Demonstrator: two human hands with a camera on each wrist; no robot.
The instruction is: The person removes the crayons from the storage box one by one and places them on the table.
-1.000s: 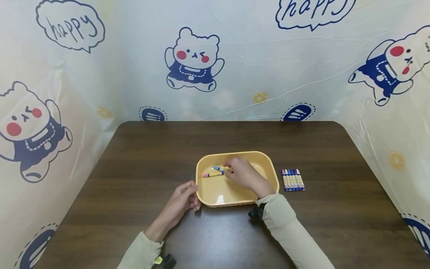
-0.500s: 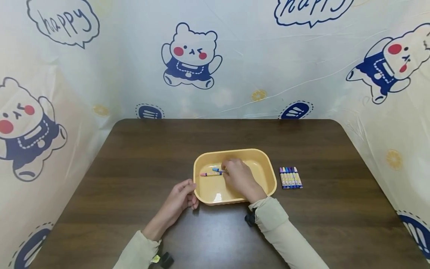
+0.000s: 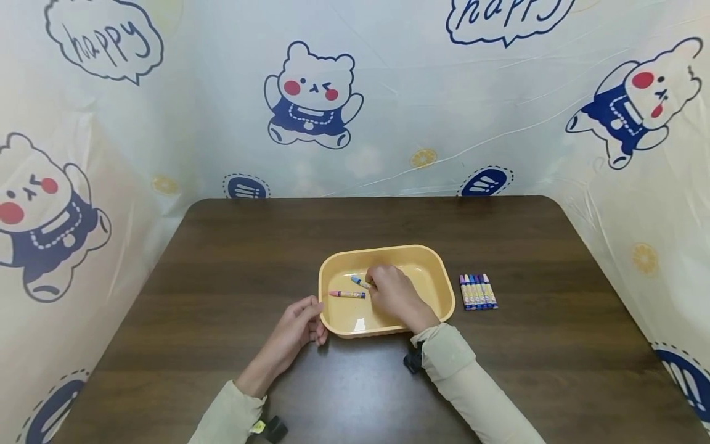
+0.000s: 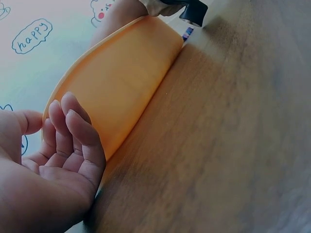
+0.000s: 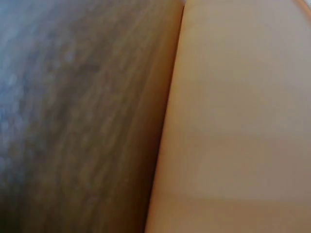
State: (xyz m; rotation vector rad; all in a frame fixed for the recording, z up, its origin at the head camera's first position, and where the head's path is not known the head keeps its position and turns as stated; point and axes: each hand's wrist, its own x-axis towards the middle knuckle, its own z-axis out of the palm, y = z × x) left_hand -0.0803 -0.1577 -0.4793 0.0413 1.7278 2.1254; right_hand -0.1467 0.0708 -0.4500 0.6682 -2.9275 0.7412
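Observation:
A yellow plastic tray [image 3: 407, 324] stands on the dark wooden table. My left hand [image 3: 302, 322] holds its left end; in the left wrist view, the thumb and fingertips of that hand [image 4: 63, 145] pinch the tray's rim, the other fingers curled beside the outer wall. Inside the tray, my right hand [image 3: 395, 295] reaches over the far wall's side with fingers bent down, pinching the end of a blue crayon [image 3: 359, 282]. Just below it lies a pink crayon [image 3: 347, 295] on the tray floor. The right fingertips are partly hidden behind the hand.
Several crayons [image 3: 478, 292] lie side by side in a row on the table, right of the tray. A patterned sheet [image 3: 388, 123] hangs behind and beside the table [image 3: 249, 246]. The right wrist view shows only the tray's outer wall [image 5: 233, 116] and the tabletop.
The pink crayon and the blue crayon, close together before, now lie farther apart, the pink one slightly lower. My right hand has shifted a little left inside the tray; the left hand keeps its hold.

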